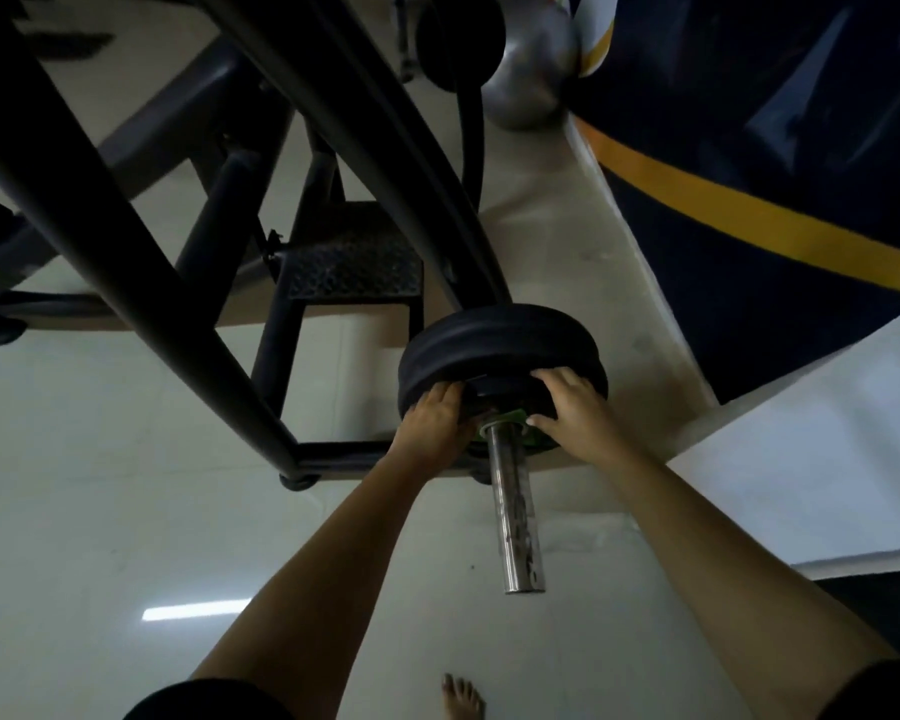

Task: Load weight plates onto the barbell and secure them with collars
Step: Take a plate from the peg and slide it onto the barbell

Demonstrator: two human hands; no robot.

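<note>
A chrome barbell sleeve (518,517) points toward me at the centre of the head view. Several black weight plates (494,340) sit stacked on it, the nearest one smaller, with a green hub (513,417) around the bar. My left hand (435,420) grips the left edge of that nearest small plate. My right hand (572,410) holds its right edge, with fingers over the rim and the thumb near the green hub. No collar is visible.
A black steel rack frame (141,283) with a textured step (354,262) stands to the left and behind. A dark blue wall with a yellow stripe (749,215) rises at right. A grey rounded metal object (531,70) is at the top. My bare foot (463,696) rests on the pale floor.
</note>
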